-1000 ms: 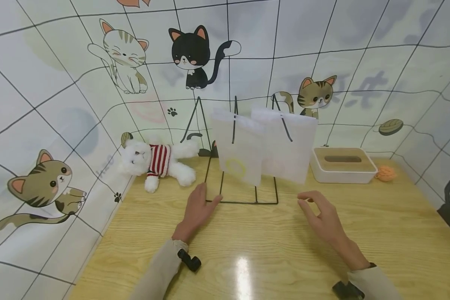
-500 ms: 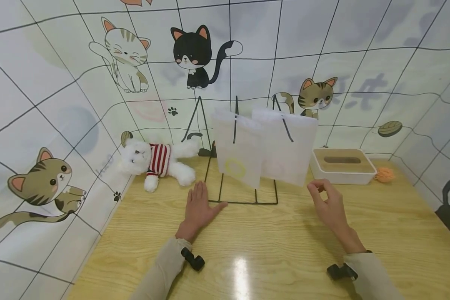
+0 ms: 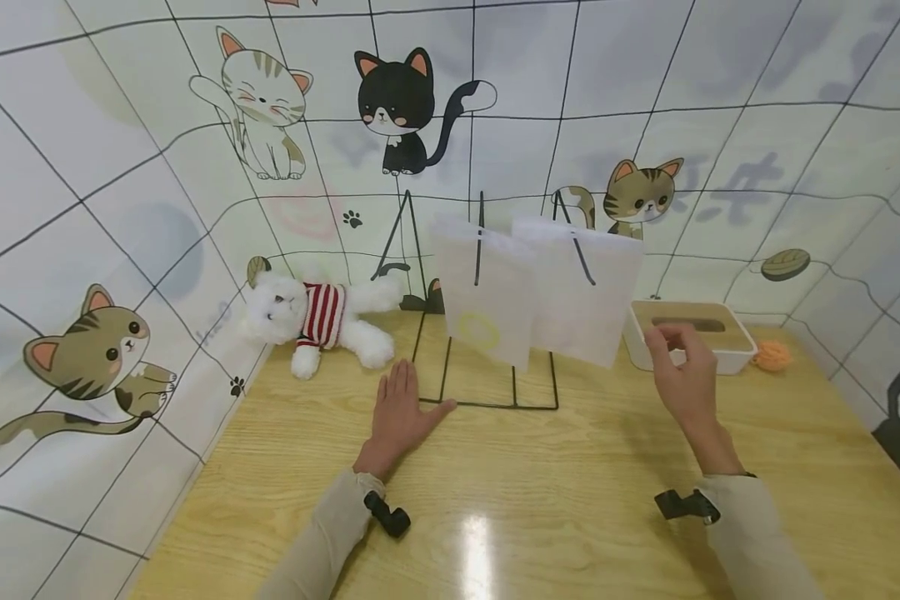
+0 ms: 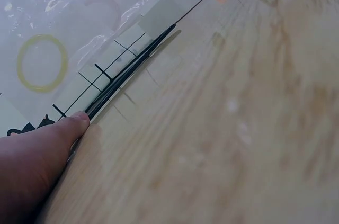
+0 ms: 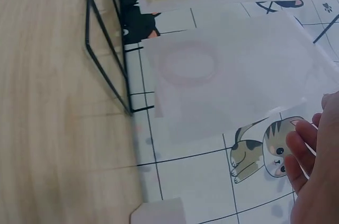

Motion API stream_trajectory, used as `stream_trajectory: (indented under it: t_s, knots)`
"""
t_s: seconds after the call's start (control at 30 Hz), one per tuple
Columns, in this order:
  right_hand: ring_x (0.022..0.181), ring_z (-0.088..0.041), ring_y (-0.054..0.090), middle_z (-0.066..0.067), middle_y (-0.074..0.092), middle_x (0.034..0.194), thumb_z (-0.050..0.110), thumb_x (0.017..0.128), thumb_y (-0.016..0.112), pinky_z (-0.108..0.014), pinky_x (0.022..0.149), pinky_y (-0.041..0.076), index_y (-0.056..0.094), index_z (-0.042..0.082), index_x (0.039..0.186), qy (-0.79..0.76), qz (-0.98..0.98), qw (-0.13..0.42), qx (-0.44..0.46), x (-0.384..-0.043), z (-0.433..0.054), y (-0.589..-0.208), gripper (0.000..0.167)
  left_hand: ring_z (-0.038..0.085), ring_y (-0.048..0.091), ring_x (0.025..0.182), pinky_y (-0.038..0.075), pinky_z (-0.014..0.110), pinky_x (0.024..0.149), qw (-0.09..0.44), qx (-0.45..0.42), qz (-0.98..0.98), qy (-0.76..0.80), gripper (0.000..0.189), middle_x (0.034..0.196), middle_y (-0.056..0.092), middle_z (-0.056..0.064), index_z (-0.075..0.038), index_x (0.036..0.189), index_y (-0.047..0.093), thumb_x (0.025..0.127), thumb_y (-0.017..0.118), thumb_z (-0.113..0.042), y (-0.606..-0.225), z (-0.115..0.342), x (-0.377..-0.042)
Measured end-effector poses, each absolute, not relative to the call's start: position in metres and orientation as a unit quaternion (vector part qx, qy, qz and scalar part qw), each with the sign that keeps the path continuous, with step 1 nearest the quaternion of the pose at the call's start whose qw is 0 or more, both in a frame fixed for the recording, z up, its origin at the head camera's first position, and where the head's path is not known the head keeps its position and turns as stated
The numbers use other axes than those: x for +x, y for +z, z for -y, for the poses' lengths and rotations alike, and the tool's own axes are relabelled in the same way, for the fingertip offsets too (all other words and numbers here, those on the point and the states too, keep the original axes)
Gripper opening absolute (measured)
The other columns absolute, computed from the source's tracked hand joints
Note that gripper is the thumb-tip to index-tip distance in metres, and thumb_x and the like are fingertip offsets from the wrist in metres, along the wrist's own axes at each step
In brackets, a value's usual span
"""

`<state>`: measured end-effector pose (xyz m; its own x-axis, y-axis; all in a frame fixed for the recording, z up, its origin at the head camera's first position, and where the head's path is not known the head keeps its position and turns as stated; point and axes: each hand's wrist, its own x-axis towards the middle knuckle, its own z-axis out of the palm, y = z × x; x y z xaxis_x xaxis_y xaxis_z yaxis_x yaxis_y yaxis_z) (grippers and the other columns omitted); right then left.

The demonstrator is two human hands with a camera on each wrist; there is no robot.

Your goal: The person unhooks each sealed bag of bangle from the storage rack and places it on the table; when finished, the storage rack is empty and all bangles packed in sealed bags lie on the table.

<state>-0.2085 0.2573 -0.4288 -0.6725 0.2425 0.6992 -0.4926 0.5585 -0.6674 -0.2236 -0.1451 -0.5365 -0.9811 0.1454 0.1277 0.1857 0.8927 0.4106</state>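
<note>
A black wire rack [image 3: 499,405] stands on the wooden table, with hooks along its top. Two translucent plastic bags hang from it. The left bag [image 3: 487,292] has a yellow ring [image 4: 42,63] showing through, and the right bag [image 3: 581,292] a faint pink ring [image 5: 188,63]. My left hand [image 3: 401,417] lies with straight fingers on the table by the rack's front left corner, its thumb touching the base bar. Raised right of the bags, my right hand [image 3: 686,379] has loosely bent fingers, thumb near the index finger, and nothing seen between them. Its fingertips are partly hidden.
Left of the rack lies a white plush bear [image 3: 322,321] in a red-striped shirt. A white tissue box [image 3: 727,362] with a wood-look lid stands right of the bags, partly behind my right hand, beside an orange bundle [image 3: 772,356]. Cat-print walls rise behind and at both sides.
My right hand has moved rightward and up, away from the right bag to in front of the tissue box. My left hand has flattened, spreading its thumb along the rack's base. The bags still hang.
</note>
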Motion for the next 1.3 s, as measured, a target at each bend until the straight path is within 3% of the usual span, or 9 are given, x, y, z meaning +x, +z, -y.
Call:
stream_trajectory:
  t_s: [0.23,0.53,0.7,0.77,0.87,1.0,1.2,1.3]
  knots:
    - [0.08,0.009,0.051,0.031,0.057,0.082,0.01,0.097,0.06,-0.01,0.064,0.038,0.062,-0.012,0.097,0.505,0.77,0.388,0.044,-0.206,-0.239,-0.398,0.022,0.033,0.01,0.156,0.009,0.051,0.126,0.042,-0.079,0.975,-0.202,0.112,0.167,0.012,0.019,0.002,0.158,0.013,0.088,0.047,-0.077,-0.538,0.145,-0.225]
    - [0.076,0.006,0.055,0.026,0.061,0.083,0.012,0.099,0.055,-0.012,0.061,0.04,0.06,-0.013,0.098,0.534,0.729,0.422,0.07,-0.216,-0.221,-0.372,0.026,0.031,0.007,0.156,0.006,0.049,0.126,0.041,-0.083,0.974,-0.206,0.114,0.167,0.009,0.018,0.001,0.159,0.009,0.087,0.046,-0.079,-0.539,0.145,-0.227]
    - [0.082,0.007,0.053,0.027,0.059,0.083,0.009,0.1,0.054,-0.016,0.079,0.04,0.055,-0.02,0.097,0.534,0.712,0.447,0.093,-0.225,-0.214,-0.363,0.029,0.031,0.007,0.156,0.006,0.048,0.126,0.035,-0.082,0.976,-0.197,0.113,0.168,0.009,0.017,0.001,0.159,0.009,0.088,0.046,-0.079,-0.538,0.146,-0.225]
    - [0.082,0.006,0.052,0.026,0.058,0.083,0.01,0.1,0.054,-0.017,0.084,0.039,0.059,-0.015,0.093,0.537,0.705,0.454,0.09,-0.228,-0.212,-0.359,0.026,0.031,0.006,0.156,0.006,0.048,0.126,0.034,-0.08,0.977,-0.193,0.113,0.168,0.008,0.017,0.0,0.159,0.008,0.088,0.045,-0.079,-0.537,0.146,-0.225]
    - [0.079,0.005,0.052,0.024,0.059,0.081,0.013,0.1,0.054,-0.018,0.081,0.039,0.06,-0.009,0.092,0.545,0.695,0.463,0.079,-0.232,-0.208,-0.355,0.024,0.031,0.006,0.156,0.005,0.048,0.126,0.034,-0.079,0.977,-0.197,0.112,0.168,0.008,0.017,0.0,0.159,0.008,0.088,0.046,-0.078,-0.536,0.147,-0.225]
    - [0.078,0.005,0.053,0.023,0.058,0.08,0.014,0.1,0.053,-0.018,0.079,0.039,0.061,-0.01,0.095,0.55,0.692,0.463,0.061,-0.235,-0.205,-0.353,0.026,0.03,0.005,0.156,0.005,0.048,0.126,0.028,-0.077,0.977,-0.198,0.112,0.168,0.007,0.016,-0.001,0.159,0.007,0.088,0.045,-0.079,-0.535,0.146,-0.226]
    - [0.079,0.002,0.054,0.018,0.056,0.081,0.016,0.101,0.054,-0.018,0.082,0.04,0.064,0.004,0.094,0.575,0.678,0.458,0.022,-0.239,-0.199,-0.353,0.018,0.031,0.005,0.156,0.006,0.049,0.126,0.025,-0.079,0.978,-0.193,0.113,0.168,0.008,0.018,0.0,0.159,0.007,0.088,0.044,-0.079,-0.535,0.146,-0.226]
    - [0.079,0.001,0.055,0.019,0.057,0.085,0.013,0.1,0.056,-0.019,0.081,0.042,0.064,-0.002,0.097,0.575,0.673,0.464,0.029,-0.242,-0.198,-0.353,0.018,0.031,0.005,0.156,0.005,0.049,0.126,0.03,-0.077,0.978,-0.191,0.113,0.168,0.007,0.018,0.0,0.159,0.007,0.088,0.043,-0.08,-0.537,0.147,-0.227]
